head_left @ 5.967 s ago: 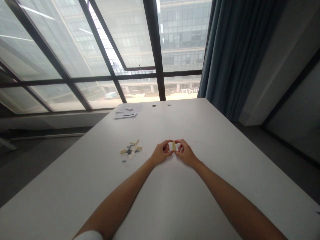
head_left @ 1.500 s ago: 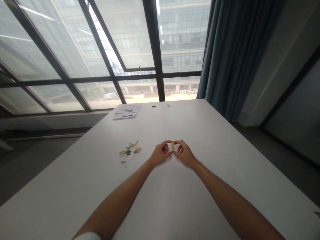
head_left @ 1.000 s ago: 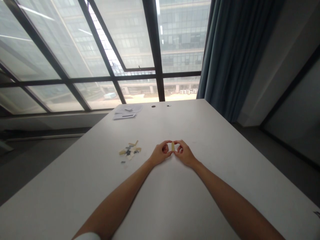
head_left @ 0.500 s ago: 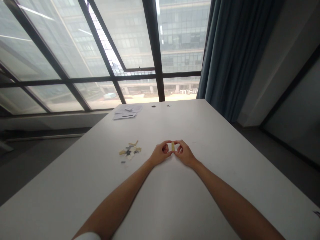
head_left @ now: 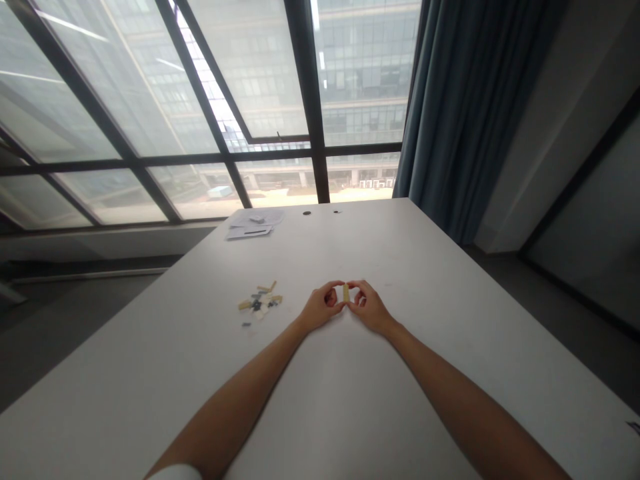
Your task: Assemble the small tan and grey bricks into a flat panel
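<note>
Pinching the yellow piece between left grip and right grip, roughly midway between left and right edges of the worktop, ideally pressing evenly from both sides, lightly enough to avoid skewing.

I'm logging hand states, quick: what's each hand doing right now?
Left hand: closed in a pinch, holding the small yellow piece.
Right hand: closed too, holding that same piece.

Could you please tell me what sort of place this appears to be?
Probably an office or meeting room: a large white table with papers at its far end, a wall of dark-framed windows facing another building, and a long blue curtain.
</note>
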{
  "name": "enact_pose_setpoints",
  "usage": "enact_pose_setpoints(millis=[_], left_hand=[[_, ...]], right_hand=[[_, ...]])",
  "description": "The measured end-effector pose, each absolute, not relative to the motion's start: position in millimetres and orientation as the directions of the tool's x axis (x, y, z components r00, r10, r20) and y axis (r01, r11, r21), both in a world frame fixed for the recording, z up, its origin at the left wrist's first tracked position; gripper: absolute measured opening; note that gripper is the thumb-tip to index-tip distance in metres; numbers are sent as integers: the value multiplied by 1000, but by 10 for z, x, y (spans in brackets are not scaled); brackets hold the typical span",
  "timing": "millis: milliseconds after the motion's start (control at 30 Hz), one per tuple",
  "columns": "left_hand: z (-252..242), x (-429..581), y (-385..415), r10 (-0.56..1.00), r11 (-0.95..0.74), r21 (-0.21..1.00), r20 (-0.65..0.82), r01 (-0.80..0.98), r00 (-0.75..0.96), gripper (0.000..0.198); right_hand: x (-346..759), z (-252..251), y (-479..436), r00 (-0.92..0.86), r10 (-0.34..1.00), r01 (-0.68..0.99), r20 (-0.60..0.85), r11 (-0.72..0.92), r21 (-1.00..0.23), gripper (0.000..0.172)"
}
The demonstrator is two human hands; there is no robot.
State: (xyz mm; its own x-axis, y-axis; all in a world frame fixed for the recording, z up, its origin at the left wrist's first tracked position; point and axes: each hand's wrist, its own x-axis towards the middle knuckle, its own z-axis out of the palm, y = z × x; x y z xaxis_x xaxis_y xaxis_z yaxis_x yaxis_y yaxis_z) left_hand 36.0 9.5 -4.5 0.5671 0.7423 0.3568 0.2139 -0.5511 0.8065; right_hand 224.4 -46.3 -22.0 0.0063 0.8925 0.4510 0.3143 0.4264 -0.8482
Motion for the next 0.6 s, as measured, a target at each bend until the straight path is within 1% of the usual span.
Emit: enact_pose_setpoints(millis=[600], left_hand=[[-60,358,98,737,-560,802,368,207,566,52]], right_hand=[[2245,-223,-457,7,890,314,455,430,-846,46]])
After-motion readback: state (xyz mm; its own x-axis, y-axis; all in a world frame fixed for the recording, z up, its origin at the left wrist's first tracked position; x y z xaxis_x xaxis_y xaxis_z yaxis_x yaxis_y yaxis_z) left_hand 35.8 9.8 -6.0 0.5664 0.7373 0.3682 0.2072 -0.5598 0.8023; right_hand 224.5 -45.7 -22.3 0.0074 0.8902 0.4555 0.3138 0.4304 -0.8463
